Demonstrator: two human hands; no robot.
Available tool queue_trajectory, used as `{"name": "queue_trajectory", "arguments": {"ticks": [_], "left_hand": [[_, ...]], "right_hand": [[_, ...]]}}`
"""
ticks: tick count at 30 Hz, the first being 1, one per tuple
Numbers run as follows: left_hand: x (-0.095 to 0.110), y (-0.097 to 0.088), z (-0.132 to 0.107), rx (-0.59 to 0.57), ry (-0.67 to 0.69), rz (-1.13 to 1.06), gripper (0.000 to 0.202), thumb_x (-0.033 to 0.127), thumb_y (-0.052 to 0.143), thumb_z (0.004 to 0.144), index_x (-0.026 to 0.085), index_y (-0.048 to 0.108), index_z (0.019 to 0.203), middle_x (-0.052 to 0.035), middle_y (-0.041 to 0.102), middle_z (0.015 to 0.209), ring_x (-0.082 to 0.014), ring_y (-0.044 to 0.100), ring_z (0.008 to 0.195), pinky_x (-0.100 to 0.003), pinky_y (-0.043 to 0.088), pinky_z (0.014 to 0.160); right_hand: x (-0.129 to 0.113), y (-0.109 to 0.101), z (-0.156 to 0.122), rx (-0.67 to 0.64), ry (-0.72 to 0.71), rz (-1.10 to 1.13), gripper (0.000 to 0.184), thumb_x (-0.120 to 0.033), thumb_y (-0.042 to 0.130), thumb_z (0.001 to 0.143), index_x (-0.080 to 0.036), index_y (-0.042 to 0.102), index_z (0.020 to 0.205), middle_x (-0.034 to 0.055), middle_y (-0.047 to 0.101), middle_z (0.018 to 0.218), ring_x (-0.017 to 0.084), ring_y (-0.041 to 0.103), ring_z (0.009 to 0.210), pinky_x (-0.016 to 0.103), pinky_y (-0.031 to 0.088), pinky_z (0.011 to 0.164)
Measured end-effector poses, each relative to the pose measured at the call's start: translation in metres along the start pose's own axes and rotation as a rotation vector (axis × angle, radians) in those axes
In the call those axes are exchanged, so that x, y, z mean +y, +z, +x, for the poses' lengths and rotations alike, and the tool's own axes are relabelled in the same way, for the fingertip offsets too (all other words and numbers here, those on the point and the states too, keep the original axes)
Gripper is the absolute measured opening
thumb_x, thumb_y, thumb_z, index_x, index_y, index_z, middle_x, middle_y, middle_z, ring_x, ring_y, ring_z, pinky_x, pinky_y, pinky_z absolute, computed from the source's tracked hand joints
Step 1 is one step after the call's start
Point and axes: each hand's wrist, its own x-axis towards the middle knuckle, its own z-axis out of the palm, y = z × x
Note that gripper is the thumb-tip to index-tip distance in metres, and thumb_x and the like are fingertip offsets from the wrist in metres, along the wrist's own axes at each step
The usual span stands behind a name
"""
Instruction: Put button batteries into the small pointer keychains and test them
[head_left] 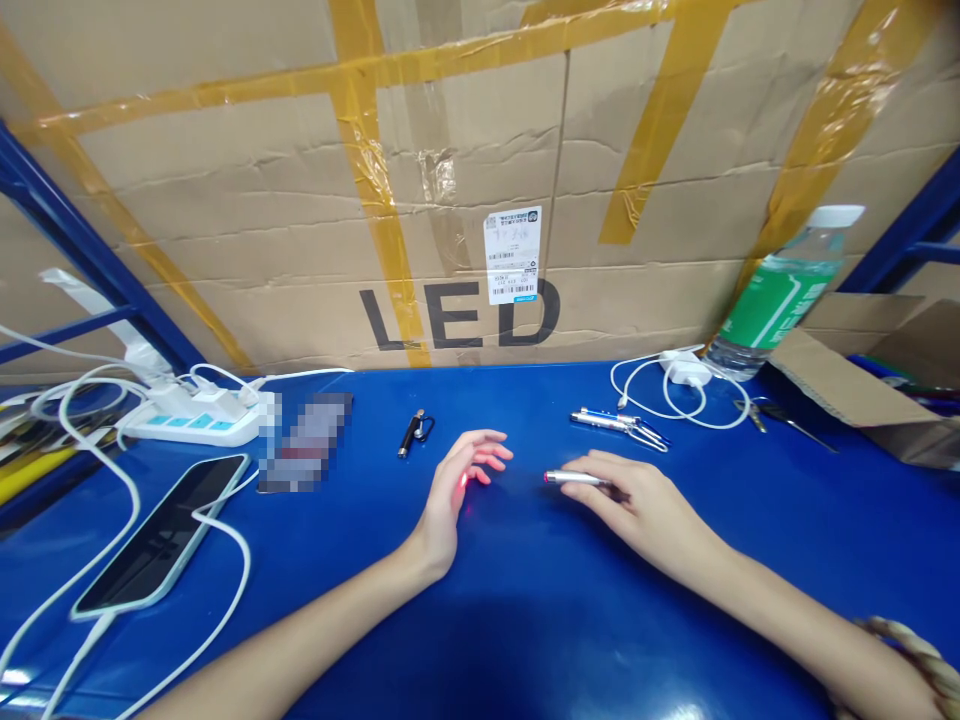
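Observation:
A slim silver laser pointer (576, 478) is gripped in my right hand (637, 500), its lit red tip facing left. Across a short gap, my left hand (454, 495) is held on edge above the blue table with its fingers apart and nothing in it. A bright red spot shines on its palm side. Beyond my left hand lies a small black penlight-like stick (411, 435) with a metal clip and a loop. Past my right hand rests a silver and blue pen-shaped light (600, 421) with a carabiner-like clip.
On the left are a phone (161, 540) on a white cable, a blurred-out flat item (307, 440) and a white power strip (202, 420). A charger (685, 367), a bottle (780, 290) and an open cardboard box (870, 385) stand right. A large taped carton (285, 220) walls the back.

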Motion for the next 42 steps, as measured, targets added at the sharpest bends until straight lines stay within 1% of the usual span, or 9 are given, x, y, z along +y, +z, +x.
{"name": "queue_trajectory", "arguments": {"ticks": [3,7,13,18,23,28,30,37,42], "left_hand": [[0.0020,0.0010,-0.0013,-0.016,-0.002,0.013,0.041,0.038,0.026,0.087,0.012,0.055,0.101,-0.0124,0.060,0.098,-0.0218,0.053,0.089,-0.030,0.038,0.073],[0.0035,0.0025,-0.0011,-0.018,-0.008,0.000,0.043,0.037,0.023,0.087,0.012,0.054,0.101,-0.0136,0.060,0.097,-0.0229,0.052,0.089,-0.032,0.037,0.075],[0.0018,0.0017,0.0030,0.010,-0.035,-0.013,0.039,0.036,0.029,0.086,0.011,0.056,0.098,-0.0133,0.061,0.096,-0.0234,0.053,0.089,-0.032,0.038,0.074],[-0.0004,0.0006,0.0040,0.029,-0.022,-0.014,0.039,0.036,0.029,0.084,0.011,0.056,0.097,-0.0136,0.061,0.094,-0.0232,0.054,0.086,-0.032,0.039,0.073],[-0.0020,-0.0005,0.0036,0.025,-0.019,0.014,0.041,0.039,0.029,0.083,0.012,0.056,0.096,-0.0135,0.061,0.092,-0.0234,0.054,0.086,-0.032,0.039,0.072],[0.0001,-0.0001,0.0026,0.027,-0.015,0.061,0.041,0.041,0.028,0.083,0.013,0.056,0.095,-0.0129,0.061,0.091,-0.0232,0.053,0.087,-0.032,0.039,0.073],[0.0005,0.0001,0.0020,0.022,-0.011,0.069,0.042,0.041,0.027,0.084,0.013,0.056,0.095,-0.0130,0.061,0.092,-0.0234,0.053,0.087,-0.033,0.039,0.074],[-0.0018,-0.0007,0.0009,0.009,-0.005,0.043,0.042,0.039,0.025,0.086,0.013,0.055,0.096,-0.0130,0.060,0.094,-0.0231,0.052,0.088,-0.033,0.038,0.075],[-0.0030,-0.0012,0.0012,-0.001,0.010,0.078,0.041,0.037,0.025,0.087,0.013,0.056,0.097,-0.0124,0.060,0.096,-0.0227,0.053,0.089,-0.032,0.038,0.075]], "right_hand": [[0.0034,-0.0020,0.0023,0.006,0.005,-0.017,0.028,-0.043,0.046,0.087,-0.027,0.067,0.093,0.0010,0.065,0.086,0.014,0.058,0.068,0.025,0.043,0.060],[0.0077,-0.0037,0.0045,-0.005,0.008,-0.012,0.027,-0.041,0.045,0.087,-0.027,0.067,0.094,0.0007,0.065,0.089,0.015,0.059,0.071,0.026,0.044,0.062],[0.0084,-0.0049,0.0059,-0.029,0.022,0.000,0.029,-0.044,0.044,0.087,-0.026,0.067,0.092,0.0013,0.065,0.088,0.016,0.059,0.071,0.027,0.044,0.062],[0.0090,-0.0044,0.0068,-0.050,0.009,0.001,0.031,-0.042,0.042,0.088,-0.026,0.067,0.095,0.0030,0.065,0.092,0.017,0.061,0.075,0.028,0.047,0.066],[0.0096,-0.0041,0.0086,-0.053,0.013,-0.015,0.032,-0.046,0.041,0.088,-0.026,0.066,0.093,0.0025,0.064,0.086,0.016,0.060,0.068,0.027,0.046,0.061],[0.0098,-0.0048,0.0095,-0.025,0.000,-0.073,0.032,-0.050,0.045,0.084,-0.027,0.067,0.082,0.0016,0.064,0.077,0.015,0.058,0.062,0.025,0.043,0.054],[0.0098,-0.0055,0.0095,-0.015,-0.014,-0.086,0.033,-0.050,0.045,0.084,-0.026,0.068,0.081,0.0014,0.063,0.074,0.015,0.058,0.060,0.025,0.043,0.053],[0.0046,-0.0071,0.0080,0.004,-0.013,-0.039,0.026,-0.043,0.048,0.085,-0.027,0.069,0.087,0.0011,0.065,0.083,0.014,0.059,0.066,0.024,0.044,0.056],[0.0021,-0.0083,0.0060,0.037,-0.011,-0.018,0.027,-0.042,0.048,0.085,-0.025,0.068,0.087,0.0010,0.065,0.082,0.014,0.059,0.065,0.024,0.044,0.056]]}}
